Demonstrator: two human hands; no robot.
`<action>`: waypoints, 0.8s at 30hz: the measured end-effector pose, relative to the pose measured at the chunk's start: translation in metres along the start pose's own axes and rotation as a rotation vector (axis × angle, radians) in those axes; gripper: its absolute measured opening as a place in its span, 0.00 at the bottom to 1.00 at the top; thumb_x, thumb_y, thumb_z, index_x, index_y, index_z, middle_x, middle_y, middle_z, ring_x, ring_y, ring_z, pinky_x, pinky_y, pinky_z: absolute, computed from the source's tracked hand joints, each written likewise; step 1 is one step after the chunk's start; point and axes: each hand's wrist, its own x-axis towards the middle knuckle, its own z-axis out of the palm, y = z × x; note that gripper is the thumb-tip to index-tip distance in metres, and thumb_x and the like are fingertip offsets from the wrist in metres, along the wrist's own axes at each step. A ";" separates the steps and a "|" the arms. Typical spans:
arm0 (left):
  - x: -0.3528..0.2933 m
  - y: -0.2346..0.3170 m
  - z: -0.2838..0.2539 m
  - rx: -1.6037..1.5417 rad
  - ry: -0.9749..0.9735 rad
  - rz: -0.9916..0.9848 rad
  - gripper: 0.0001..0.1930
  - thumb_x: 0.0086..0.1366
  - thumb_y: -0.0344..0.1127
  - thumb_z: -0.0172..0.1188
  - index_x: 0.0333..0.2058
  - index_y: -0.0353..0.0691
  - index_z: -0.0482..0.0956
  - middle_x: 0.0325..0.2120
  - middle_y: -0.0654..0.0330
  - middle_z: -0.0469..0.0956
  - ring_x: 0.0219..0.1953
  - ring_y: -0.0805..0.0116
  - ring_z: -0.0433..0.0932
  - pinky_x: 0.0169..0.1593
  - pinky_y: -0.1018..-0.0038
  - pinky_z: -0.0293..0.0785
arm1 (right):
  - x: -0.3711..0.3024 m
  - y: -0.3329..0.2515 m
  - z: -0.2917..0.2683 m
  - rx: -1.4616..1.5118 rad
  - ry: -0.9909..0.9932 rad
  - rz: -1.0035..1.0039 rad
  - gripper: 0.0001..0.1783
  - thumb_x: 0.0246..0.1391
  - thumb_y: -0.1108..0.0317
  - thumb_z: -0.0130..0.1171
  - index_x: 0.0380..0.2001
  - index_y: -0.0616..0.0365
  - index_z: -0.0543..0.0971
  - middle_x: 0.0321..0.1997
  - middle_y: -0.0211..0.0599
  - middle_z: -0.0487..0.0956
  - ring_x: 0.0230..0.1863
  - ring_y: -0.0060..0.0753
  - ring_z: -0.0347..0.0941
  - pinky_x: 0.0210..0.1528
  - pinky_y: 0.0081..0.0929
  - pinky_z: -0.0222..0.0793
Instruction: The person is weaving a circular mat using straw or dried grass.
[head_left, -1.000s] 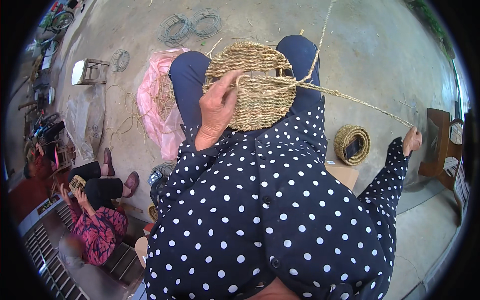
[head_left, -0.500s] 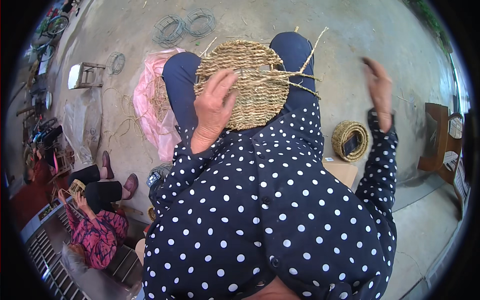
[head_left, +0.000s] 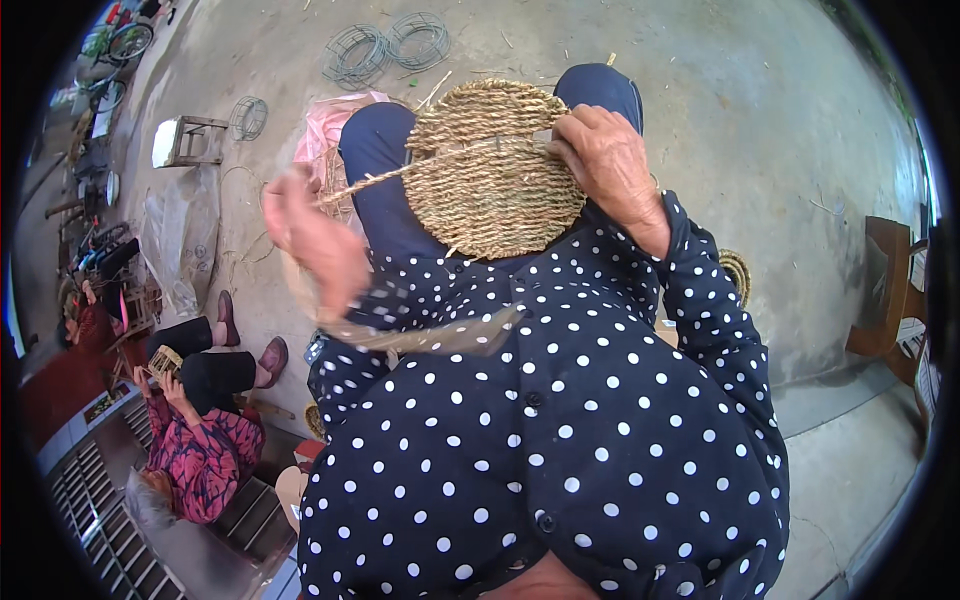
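A round woven straw disc [head_left: 495, 205] rests on my lap, with a gap across its upper half where part of the frame shows. My right hand [head_left: 615, 175] is closed on the disc's right edge beside that gap, its fingertips partly hidden. From the gap a twisted straw cord [head_left: 375, 181] runs out to the left, drawn nearly straight. At its outer end is my left hand [head_left: 318, 245], blurred by motion but closed round the cord. A loose, blurred strand [head_left: 430, 336] trails from below this hand across my shirt front.
Pink plastic sheeting [head_left: 325, 130] with straw lies left of my knees. Wire frames [head_left: 385, 50] lie on the concrete ahead, and a small stool [head_left: 187, 142] stands left. A co-worker [head_left: 205, 450] sits at lower left, holding a small woven piece. A coiled straw piece [head_left: 737, 275] shows beyond my right arm.
My right hand has come in from the far right and taken hold of the disc's edge. My left hand has left the disc and moved left, pulling a cord with it.
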 end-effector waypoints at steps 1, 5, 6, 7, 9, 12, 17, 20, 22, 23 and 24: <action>0.041 -0.026 -0.026 -0.239 0.015 -0.196 0.07 0.68 0.35 0.55 0.39 0.37 0.75 0.34 0.57 0.76 0.38 0.64 0.74 0.45 0.64 0.69 | -0.001 0.001 -0.004 -0.022 0.027 0.000 0.06 0.51 0.66 0.61 0.28 0.53 0.75 0.30 0.36 0.73 0.38 0.41 0.72 0.40 0.37 0.65; 0.068 -0.049 -0.064 -0.560 -0.097 -0.550 0.08 0.67 0.36 0.57 0.38 0.37 0.75 0.35 0.57 0.77 0.39 0.64 0.74 0.47 0.63 0.71 | -0.058 0.087 -0.047 -0.288 0.084 0.267 0.06 0.55 0.69 0.56 0.36 0.54 0.78 0.35 0.43 0.77 0.38 0.52 0.73 0.39 0.43 0.69; 0.066 -0.060 -0.070 -0.570 -0.165 -0.573 0.08 0.67 0.36 0.58 0.38 0.37 0.75 0.35 0.57 0.77 0.40 0.64 0.74 0.47 0.63 0.71 | -0.092 0.126 -0.062 -0.415 0.092 0.378 0.08 0.58 0.67 0.55 0.40 0.54 0.79 0.40 0.44 0.79 0.42 0.52 0.75 0.42 0.42 0.70; 0.062 -0.072 -0.072 -0.571 -0.260 -0.572 0.08 0.67 0.35 0.58 0.40 0.38 0.75 0.36 0.58 0.78 0.39 0.65 0.75 0.46 0.64 0.72 | -0.121 0.153 -0.086 -0.495 0.164 0.450 0.07 0.57 0.66 0.54 0.37 0.54 0.78 0.35 0.45 0.77 0.39 0.54 0.74 0.40 0.45 0.69; 0.042 -0.064 -0.042 -0.572 -0.437 -0.595 0.07 0.67 0.31 0.57 0.42 0.38 0.75 0.36 0.59 0.78 0.37 0.68 0.75 0.42 0.68 0.73 | -0.182 0.193 -0.132 -0.590 0.029 0.829 0.10 0.59 0.60 0.55 0.40 0.52 0.79 0.39 0.47 0.79 0.44 0.54 0.75 0.43 0.43 0.71; 0.016 -0.038 -0.008 -0.367 -0.421 -0.449 0.07 0.67 0.29 0.58 0.43 0.38 0.75 0.35 0.59 0.79 0.33 0.73 0.75 0.37 0.77 0.72 | -0.207 0.208 -0.131 -0.659 -0.296 1.057 0.10 0.56 0.65 0.58 0.42 0.50 0.79 0.44 0.47 0.79 0.46 0.53 0.76 0.45 0.42 0.72; -0.011 -0.009 0.023 -0.071 -0.383 -0.060 0.08 0.67 0.27 0.57 0.44 0.32 0.76 0.35 0.60 0.79 0.34 0.77 0.75 0.39 0.81 0.71 | -0.088 0.081 -0.046 0.139 0.127 0.466 0.17 0.55 0.71 0.59 0.49 0.54 0.78 0.49 0.45 0.79 0.52 0.46 0.75 0.56 0.35 0.68; -0.029 0.005 0.038 0.010 -0.438 0.015 0.09 0.67 0.25 0.56 0.45 0.32 0.75 0.36 0.60 0.79 0.36 0.77 0.76 0.40 0.82 0.71 | -0.045 0.028 -0.022 0.236 -0.046 0.250 0.12 0.52 0.69 0.63 0.40 0.57 0.79 0.40 0.42 0.80 0.45 0.46 0.76 0.50 0.35 0.69; -0.041 0.003 0.041 0.066 -0.481 0.049 0.08 0.67 0.23 0.56 0.44 0.32 0.75 0.36 0.61 0.79 0.38 0.77 0.76 0.43 0.82 0.71 | -0.045 0.033 -0.017 0.143 -0.071 0.224 0.10 0.50 0.69 0.63 0.38 0.57 0.79 0.37 0.41 0.80 0.43 0.45 0.76 0.47 0.35 0.71; -0.048 0.006 0.043 0.039 -0.514 0.043 0.08 0.67 0.22 0.55 0.44 0.33 0.75 0.36 0.61 0.79 0.39 0.76 0.76 0.45 0.81 0.72 | -0.052 0.045 -0.021 0.162 0.025 0.301 0.10 0.52 0.69 0.63 0.38 0.58 0.80 0.37 0.42 0.80 0.42 0.43 0.77 0.46 0.34 0.71; -0.051 0.002 0.042 0.127 -0.531 0.091 0.08 0.67 0.22 0.55 0.44 0.32 0.75 0.36 0.61 0.79 0.39 0.76 0.77 0.46 0.81 0.72 | -0.067 0.065 -0.025 0.179 0.122 0.378 0.09 0.54 0.70 0.62 0.38 0.60 0.80 0.37 0.43 0.81 0.41 0.41 0.78 0.45 0.32 0.71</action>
